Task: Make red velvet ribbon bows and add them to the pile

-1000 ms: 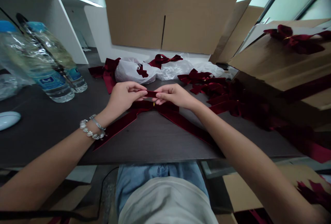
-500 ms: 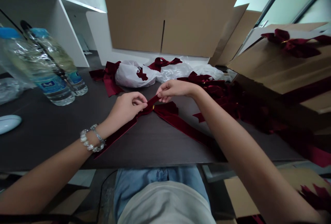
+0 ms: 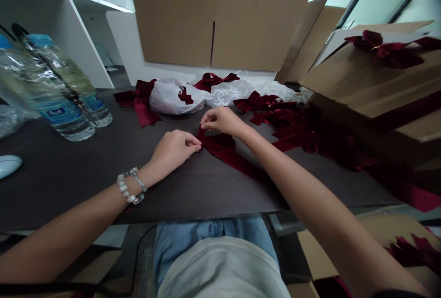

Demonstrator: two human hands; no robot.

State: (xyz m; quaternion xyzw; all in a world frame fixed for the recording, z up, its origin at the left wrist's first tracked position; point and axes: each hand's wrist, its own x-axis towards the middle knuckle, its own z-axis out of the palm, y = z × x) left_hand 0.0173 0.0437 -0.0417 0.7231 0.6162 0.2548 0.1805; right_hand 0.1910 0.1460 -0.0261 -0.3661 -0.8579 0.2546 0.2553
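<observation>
A dark red velvet ribbon bow (image 3: 223,147) lies on the dark table (image 3: 69,174) in front of me. My left hand (image 3: 174,147), with a bead bracelet at the wrist, is closed and pinches the bow at its centre knot. My right hand (image 3: 220,120) is closed a little farther back and pinches a short strip of the same ribbon, held up from the knot. One long tail runs toward the table's near edge under my right forearm. The other tail is hidden under my left hand and arm.
Two plastic water bottles (image 3: 60,91) stand at the left. White plastic bags (image 3: 172,96) and several red bows (image 3: 275,114) lie at the back and right. Open cardboard boxes (image 3: 361,82) crowd the right side, a large cardboard sheet (image 3: 213,13) stands behind. A white mouse (image 3: 8,165) lies far left.
My right hand has pulled the ribbon strip away from my left hand, up and back over the knot. My left hand has shifted slightly right and nearer, staying on the knot.
</observation>
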